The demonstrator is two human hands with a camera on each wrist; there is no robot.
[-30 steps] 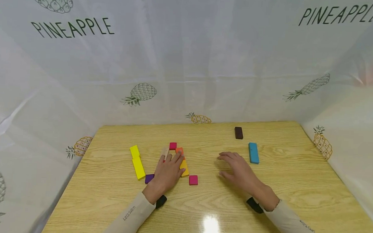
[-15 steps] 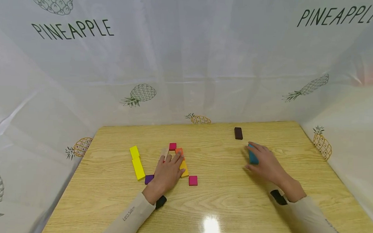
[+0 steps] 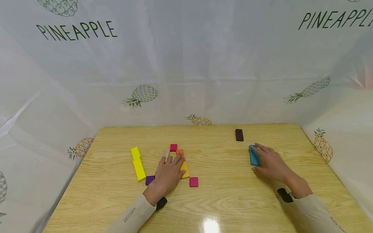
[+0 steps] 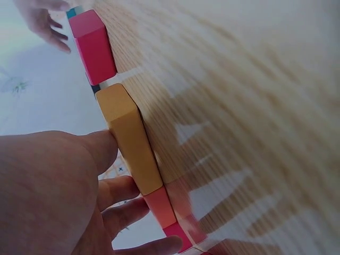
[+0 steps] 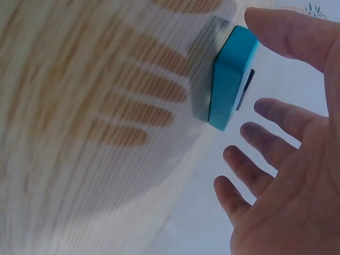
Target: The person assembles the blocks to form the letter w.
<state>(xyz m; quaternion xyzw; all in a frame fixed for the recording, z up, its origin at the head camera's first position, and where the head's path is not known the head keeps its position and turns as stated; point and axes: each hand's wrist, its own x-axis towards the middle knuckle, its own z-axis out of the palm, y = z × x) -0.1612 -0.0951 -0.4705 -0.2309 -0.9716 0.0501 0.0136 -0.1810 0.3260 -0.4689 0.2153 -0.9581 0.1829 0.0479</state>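
Note:
My left hand (image 3: 168, 174) lies over a group of blocks, fingers extended. Its fingertips touch the orange block (image 3: 180, 152), and its thumb is against the amber block (image 3: 185, 170); in the left wrist view the amber block (image 4: 129, 139) stands beside the thumb. A beige block (image 3: 165, 154) and a purple block (image 3: 150, 180) are partly covered by this hand. At the right, my right hand (image 3: 272, 164) is at the blue block (image 3: 253, 156), with thumb and fingers spread about it. In the right wrist view the blue block (image 5: 231, 77) lies near the thumb, the fingers apart from it.
Two yellow blocks (image 3: 138, 168) lie end to end at the left. One crimson block (image 3: 193, 182) sits before the amber block, another crimson block (image 3: 173, 148) behind the group. A dark brown block (image 3: 239, 135) is near the back edge of the wooden table (image 3: 220, 203). Pineapple-print sheeting (image 3: 176, 61) surrounds it.
My right hand has moved right from the middle of the table to the blue block, then slightly farther right, showing more of it. The left hand has stayed on the block group.

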